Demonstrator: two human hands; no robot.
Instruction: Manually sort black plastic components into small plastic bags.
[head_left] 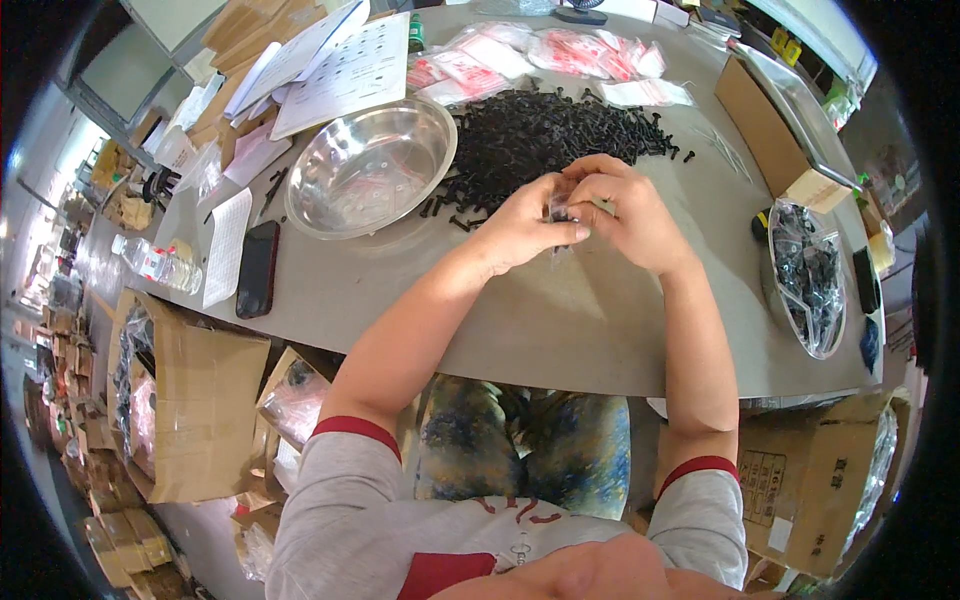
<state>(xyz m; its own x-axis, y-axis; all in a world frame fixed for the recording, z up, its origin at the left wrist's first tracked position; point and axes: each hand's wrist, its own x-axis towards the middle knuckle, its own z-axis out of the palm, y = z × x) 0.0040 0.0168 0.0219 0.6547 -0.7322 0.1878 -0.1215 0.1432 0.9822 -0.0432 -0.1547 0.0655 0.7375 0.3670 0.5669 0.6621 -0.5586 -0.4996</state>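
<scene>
Both of my hands meet over the table, just in front of a large heap of black screws (545,125). Pinched between the thumb and fingers of my left hand (522,222) is a small clear plastic bag (558,212) with something dark inside. My right hand (638,215) is closed at the bag's right side, its fingertips curled against it. A small pale piece shows by the right fingers, too small to name. Left of the heap stands a wide steel bowl (300,200) with several small clear bags lying in it.
Red-and-white plastic bags (590,52) lie behind the heap. Printed sheets (345,75), a phone (258,270) and a plastic bottle (160,262) are at left. At right are a cardboard box (765,130) and an oval container (808,285) of filled bags. Cartons (215,400) stand below the table.
</scene>
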